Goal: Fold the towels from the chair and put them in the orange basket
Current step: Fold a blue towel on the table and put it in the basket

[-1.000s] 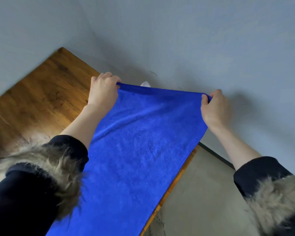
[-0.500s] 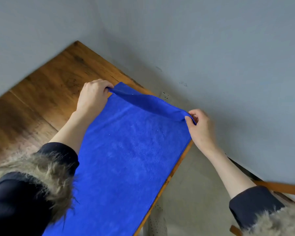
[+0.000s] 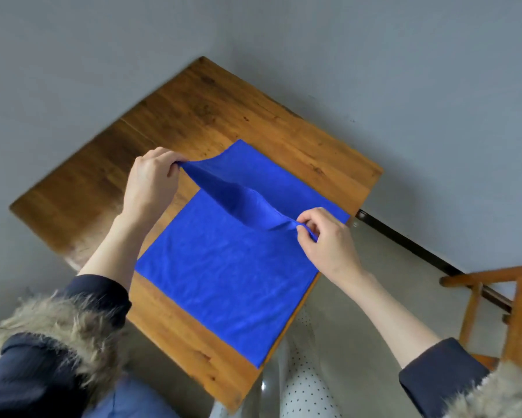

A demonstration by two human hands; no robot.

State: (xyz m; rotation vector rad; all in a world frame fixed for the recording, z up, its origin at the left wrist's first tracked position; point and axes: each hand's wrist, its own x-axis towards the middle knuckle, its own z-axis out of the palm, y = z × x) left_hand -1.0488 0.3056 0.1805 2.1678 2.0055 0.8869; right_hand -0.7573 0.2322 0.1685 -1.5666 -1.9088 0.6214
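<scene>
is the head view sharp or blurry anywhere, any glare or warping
Head view: towel and both hands, left and right, fairly sharp; fur cuffs and chair smeared at the edges; wide-angle bends the table edges; light soft, slight sheen on the floor.

bare table [image 3: 193,116] left of towel [image 3: 229,267], chair [image 3: 494,297] at right
</scene>
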